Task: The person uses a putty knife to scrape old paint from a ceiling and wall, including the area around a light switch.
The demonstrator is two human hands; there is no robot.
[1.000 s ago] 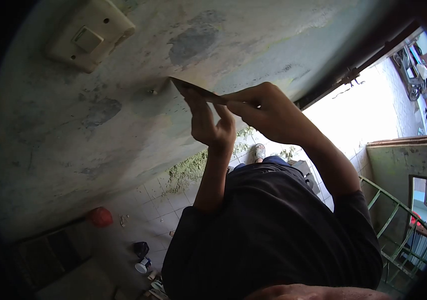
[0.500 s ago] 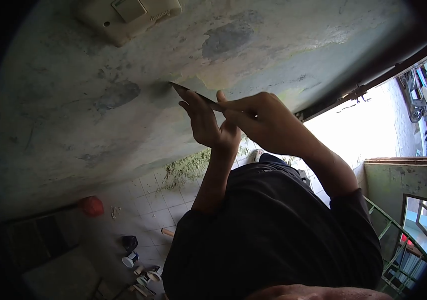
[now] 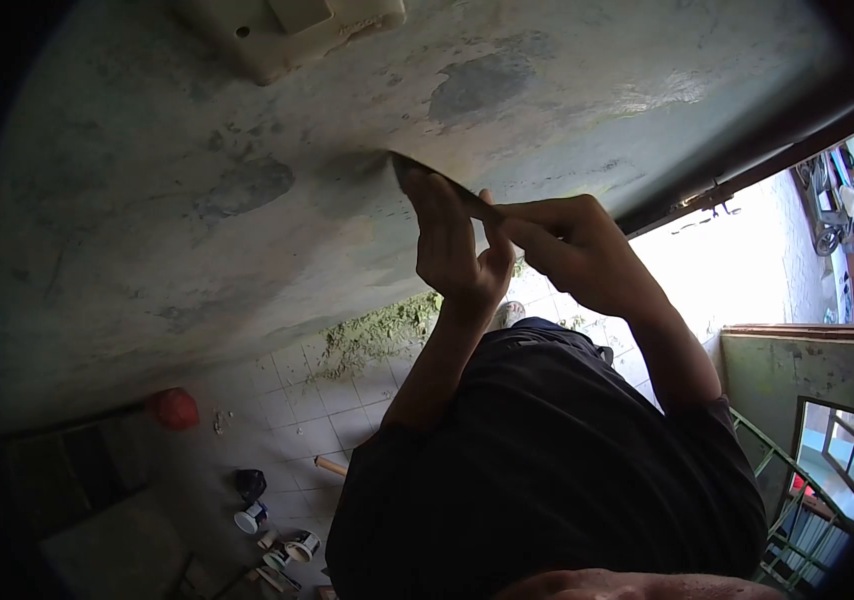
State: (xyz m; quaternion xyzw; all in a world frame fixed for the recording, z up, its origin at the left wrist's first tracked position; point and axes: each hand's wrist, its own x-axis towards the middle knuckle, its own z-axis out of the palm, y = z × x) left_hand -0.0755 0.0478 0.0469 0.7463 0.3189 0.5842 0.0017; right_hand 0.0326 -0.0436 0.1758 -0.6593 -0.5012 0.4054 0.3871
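A dark, flat-bladed scraper (image 3: 474, 203) is tilted against the worn grey wall (image 3: 337, 250), its broad edge touching the surface. My right hand (image 3: 582, 250) is closed around its handle end. My left hand (image 3: 457, 245) presses along the blade, the fingers together and lying on it and the thumb showing on the far side. Just above the blade, the wall has a darker grey patch (image 3: 482, 85), and another dark patch (image 3: 247, 187) lies to the left. The handle is mostly hidden inside my right hand.
A cream switch box (image 3: 297, 30) juts from the wall. Greenish scrapings (image 3: 372, 335) lie on the tiled floor. A red object (image 3: 175, 408), a black bag (image 3: 250, 485) and several tubs (image 3: 302, 545) stand lower left. At right are a bright doorway and a green metal frame (image 3: 772, 455).
Both hands and the scraper have moved right across the wall. The view has shifted slightly too. A pale yellowish patch beside the blade shows less clearly now.
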